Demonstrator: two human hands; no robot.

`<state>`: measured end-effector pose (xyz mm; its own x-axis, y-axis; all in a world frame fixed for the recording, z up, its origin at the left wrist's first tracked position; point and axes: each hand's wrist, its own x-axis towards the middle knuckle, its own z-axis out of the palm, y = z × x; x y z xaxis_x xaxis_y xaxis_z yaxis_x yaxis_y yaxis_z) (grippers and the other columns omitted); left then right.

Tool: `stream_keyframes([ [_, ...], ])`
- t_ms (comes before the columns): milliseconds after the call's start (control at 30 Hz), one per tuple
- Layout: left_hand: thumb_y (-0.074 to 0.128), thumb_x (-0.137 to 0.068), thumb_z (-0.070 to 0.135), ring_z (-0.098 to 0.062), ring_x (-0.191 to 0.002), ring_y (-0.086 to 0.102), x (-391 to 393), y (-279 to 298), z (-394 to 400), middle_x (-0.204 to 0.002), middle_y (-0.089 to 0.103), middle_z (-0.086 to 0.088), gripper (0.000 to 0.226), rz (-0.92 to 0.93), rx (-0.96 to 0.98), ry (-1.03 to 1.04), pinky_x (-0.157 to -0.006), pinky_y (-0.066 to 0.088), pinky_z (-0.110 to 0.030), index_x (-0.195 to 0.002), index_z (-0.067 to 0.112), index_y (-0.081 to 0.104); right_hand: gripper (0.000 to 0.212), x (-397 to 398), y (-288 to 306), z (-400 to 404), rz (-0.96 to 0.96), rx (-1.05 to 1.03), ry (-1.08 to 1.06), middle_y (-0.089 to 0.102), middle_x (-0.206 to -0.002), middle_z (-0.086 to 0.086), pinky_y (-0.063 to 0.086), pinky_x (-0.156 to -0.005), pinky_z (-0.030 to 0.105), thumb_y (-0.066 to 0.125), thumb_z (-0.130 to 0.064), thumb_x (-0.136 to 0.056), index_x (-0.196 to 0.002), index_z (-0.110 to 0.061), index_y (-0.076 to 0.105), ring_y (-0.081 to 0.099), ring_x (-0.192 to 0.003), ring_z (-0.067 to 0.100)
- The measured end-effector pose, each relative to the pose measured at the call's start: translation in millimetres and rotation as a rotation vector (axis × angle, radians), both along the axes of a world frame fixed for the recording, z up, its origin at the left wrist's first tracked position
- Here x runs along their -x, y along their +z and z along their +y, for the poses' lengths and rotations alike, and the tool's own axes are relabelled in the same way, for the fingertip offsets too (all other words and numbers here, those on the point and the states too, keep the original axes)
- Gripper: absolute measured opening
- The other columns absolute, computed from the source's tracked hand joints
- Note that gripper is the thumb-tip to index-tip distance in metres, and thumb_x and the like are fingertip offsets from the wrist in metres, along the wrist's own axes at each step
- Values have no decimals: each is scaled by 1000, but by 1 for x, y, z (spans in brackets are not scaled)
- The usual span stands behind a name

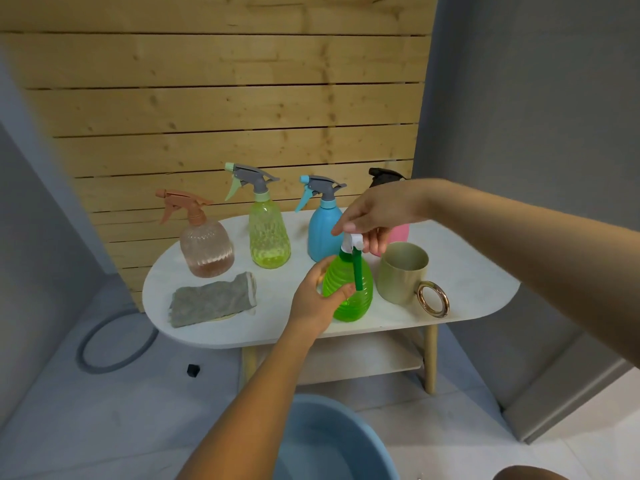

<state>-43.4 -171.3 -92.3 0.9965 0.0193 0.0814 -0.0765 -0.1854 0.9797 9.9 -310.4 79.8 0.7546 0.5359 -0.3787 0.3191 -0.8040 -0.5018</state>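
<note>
Both hands on the green spray bottle (pixel 349 296) near the surface's (pixel 478 271) front edge.
The left hand's (pixel 317 299) grip wraps its body; the right hand's (pixel 372 213) pinches the white spray head (pixel 353 242). A beige mug (pixel 403 271) stands just beside; the peach bottle (pixel 207 247) holds a little liquid; bare surface reaches the grey cloth (pixel 213 299).

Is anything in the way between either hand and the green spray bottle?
Nothing visible. The left hand grips the green spray bottle round its body, and the right hand pinches its white spray head. The mug stands close beside it but blocks neither hand.
</note>
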Motion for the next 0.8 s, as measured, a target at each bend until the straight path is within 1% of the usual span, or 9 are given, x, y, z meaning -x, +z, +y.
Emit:
stream_keyframes([
  [133, 72, -83, 21, -4, -107, 48, 0, 0, -1, -115, 54, 14, 53, 13, -4, -8, -75, 37, -7, -130, 29, 48, 44, -4, 8, -15, 183, -22, 96, 65, -104, 7, 53, -73, 18, 52, -12, -94, -136, -23, 46, 65, -83, 10],
  [233, 75, -80, 25, -7, -112, 51, 0, -1, -1, -119, 57, 12, 56, 21, 19, -3, -84, 41, -17, -129, 31, 49, 34, -5, 5, -9, -70, 53, 111, 65, -79, -11, 46, -71, 17, 65, -28, -86, -120, -27, 63, 62, -73, 5],
  [333, 75, -79, 30, -6, -108, 55, 1, 0, -1, -117, 60, 12, 57, 24, 21, -2, -85, 41, -19, -129, 29, 50, 40, -4, 3, 1, -339, 174, 64, 63, -82, -11, 41, -68, 24, 67, -55, -76, -102, -26, 72, 55, -77, 8],
  [433, 76, -78, 28, 1, -99, 55, 2, 0, -1, -110, 60, 15, 50, 16, 26, -4, -78, 42, -12, -121, 35, 51, 51, -5, -7, 14, -455, 183, -34, 62, -64, 4, 38, -54, 22, 58, -56, -83, -73, -7, 70, 53, -57, 12],
  [500, 76, -78, 28, 4, -98, 55, 1, -1, -1, -110, 61, 17, 49, 7, 26, -5, -76, 42, -8, -118, 38, 50, 52, -9, -16, 23, -559, 200, -129, 55, -46, 1, 37, -47, 20, 52, -47, -91, -60, -7, 61, 50, -43, 12],
  [567, 76, -78, 30, 2, -100, 55, 0, -1, -1, -112, 61, 16, 49, -1, 15, -4, -77, 43, -10, -119, 38, 50, 36, -15, -25, 24, -547, 67, -229, 60, -51, 2, 41, -47, 23, 54, -39, -92, -76, -7, 59, 57, -47, 16],
  [600, 76, -78, 30, 1, -101, 56, -1, -2, 0, -112, 62, 16, 49, -6, 14, -3, -78, 43, -11, -119, 38, 51, 27, -16, -27, 22, -511, -29, -270, 66, -66, 6, 42, -47, 23, 57, -36, -92, -95, -10, 56, 62, -56, 20],
  [667, 77, -78, 29, 1, -101, 57, -2, -3, -1, -111, 62, 16, 49, -12, 22, 3, -78, 44, -11, -119, 37, 51, 37, -19, -26, 14, -434, -110, -204, 70, -97, 10, 46, -53, 22, 60, -33, -91, -125, -22, 51, 66, -76, 24],
  [800, 76, -78, 28, 6, -99, 56, -1, -4, -1, -111, 61, 17, 49, -7, 19, -6, -77, 43, -10, -120, 36, 51, 50, -18, -12, -9, -297, 84, 102, 68, -99, 3, 49, -77, 21, 65, -30, -88, -134, -38, 46, 65, -84, 14],
])
